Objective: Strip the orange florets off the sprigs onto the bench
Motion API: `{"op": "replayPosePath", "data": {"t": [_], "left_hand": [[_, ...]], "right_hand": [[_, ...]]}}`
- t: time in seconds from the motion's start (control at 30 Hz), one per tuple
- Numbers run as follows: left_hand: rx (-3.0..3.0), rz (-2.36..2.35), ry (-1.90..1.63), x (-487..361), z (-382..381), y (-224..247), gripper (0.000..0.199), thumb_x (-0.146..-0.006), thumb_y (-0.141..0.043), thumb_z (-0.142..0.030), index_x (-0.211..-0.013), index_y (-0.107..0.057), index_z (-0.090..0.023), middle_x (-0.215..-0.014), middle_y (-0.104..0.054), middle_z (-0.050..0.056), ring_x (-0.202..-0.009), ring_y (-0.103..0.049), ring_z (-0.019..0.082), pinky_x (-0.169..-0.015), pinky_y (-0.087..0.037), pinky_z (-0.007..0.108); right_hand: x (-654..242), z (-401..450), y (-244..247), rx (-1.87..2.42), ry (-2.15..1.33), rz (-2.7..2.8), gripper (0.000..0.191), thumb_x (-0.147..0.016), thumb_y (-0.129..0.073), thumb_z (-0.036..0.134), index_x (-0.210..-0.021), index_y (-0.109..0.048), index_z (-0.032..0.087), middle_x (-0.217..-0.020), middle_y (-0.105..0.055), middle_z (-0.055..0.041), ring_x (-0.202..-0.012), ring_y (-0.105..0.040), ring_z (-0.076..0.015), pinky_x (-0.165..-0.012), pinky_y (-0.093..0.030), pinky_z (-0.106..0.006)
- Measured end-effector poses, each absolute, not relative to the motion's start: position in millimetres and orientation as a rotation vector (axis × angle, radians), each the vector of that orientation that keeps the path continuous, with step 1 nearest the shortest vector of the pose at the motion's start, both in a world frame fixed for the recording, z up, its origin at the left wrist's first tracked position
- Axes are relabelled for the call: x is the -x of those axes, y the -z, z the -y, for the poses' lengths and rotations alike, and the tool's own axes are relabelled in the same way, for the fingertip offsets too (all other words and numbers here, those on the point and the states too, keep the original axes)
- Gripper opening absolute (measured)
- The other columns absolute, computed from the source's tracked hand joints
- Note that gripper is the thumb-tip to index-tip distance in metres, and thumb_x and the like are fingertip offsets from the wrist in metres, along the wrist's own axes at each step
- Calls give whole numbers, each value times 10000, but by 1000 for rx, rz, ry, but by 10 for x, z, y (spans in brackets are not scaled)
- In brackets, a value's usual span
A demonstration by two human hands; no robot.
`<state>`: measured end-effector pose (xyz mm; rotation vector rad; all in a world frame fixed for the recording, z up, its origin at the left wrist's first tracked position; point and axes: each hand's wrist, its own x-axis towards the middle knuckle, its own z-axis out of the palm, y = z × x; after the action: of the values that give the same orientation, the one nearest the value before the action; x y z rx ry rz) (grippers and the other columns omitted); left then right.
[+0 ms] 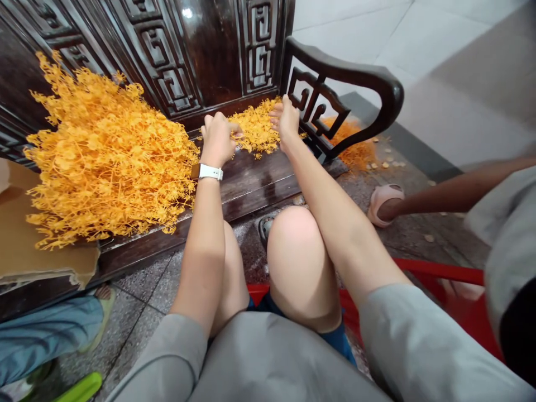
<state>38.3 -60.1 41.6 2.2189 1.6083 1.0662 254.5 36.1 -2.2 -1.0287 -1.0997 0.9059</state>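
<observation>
A small heap of yellow plastic sprigs (256, 127) lies on the dark wooden bench (255, 176). My left hand (218, 139), with a white-strapped watch (208, 172) on its wrist, is at the heap's left edge; its fingers are bent and what they hold, if anything, is too small to make out. On the heap's right side is my right hand (287, 120), its fingers apart and nothing visibly gripped. A large pile of yellow sprigs (113, 156) rises on the bench to the left of my left hand.
The bench's curved armrest (355, 72) stands at the right, with orange sprigs (352, 145) on the floor beyond it. Cardboard (50, 257) lies at the left. Two other people's legs show at the left and right edges. Red plastic (444, 272) is beside me.
</observation>
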Motion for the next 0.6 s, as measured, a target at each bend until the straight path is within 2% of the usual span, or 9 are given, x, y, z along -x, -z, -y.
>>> {"op": "replayPosePath", "data": {"t": [0.13, 0.33, 0.5, 0.6], "left_hand": [[-2157, -1652, -1068, -314, 568, -385, 52, -881, -784, -263, -848, -774, -224, -1141, -614, 210, -1349, -444, 526, -1130, -351, 733], [-2209, -1659, -1076, -352, 576, -337, 86, -832, -830, -279, -849, -751, -248, -1112, -620, 207, -1368, -456, 545, -1125, -379, 739], [-2213, -1620, -1143, -384, 605, -378, 73, -865, -773, -241, -814, -721, -235, -1106, -628, 185, -1278, -528, 487, -1117, -413, 702], [-2199, -1555, -1175, -371, 603, -431, 239, -914, -690, -192, -691, -611, -221, -941, -608, 128, -1150, -579, 406, -1157, -387, 667]], "right_hand": [[-2226, -14, -382, 1023, -896, 1286, 559, -1035, -573, 729, -812, -611, 218, -681, -603, -9, -635, -593, -150, -586, -503, -274], [-1968, 345, -617, 937, -694, 1796, 509, -983, -724, 661, -759, -564, 233, -720, -548, -9, -855, -609, -205, -854, -555, -328], [-1915, 261, -545, 989, -653, 1832, 566, -1032, -653, 652, -681, -481, 242, -669, -449, 2, -809, -558, -194, -874, -536, -331], [-1938, 186, -527, 1005, -673, 1719, 622, -1019, -660, 674, -642, -407, 248, -642, -396, 19, -734, -487, -165, -805, -523, -297]]}}
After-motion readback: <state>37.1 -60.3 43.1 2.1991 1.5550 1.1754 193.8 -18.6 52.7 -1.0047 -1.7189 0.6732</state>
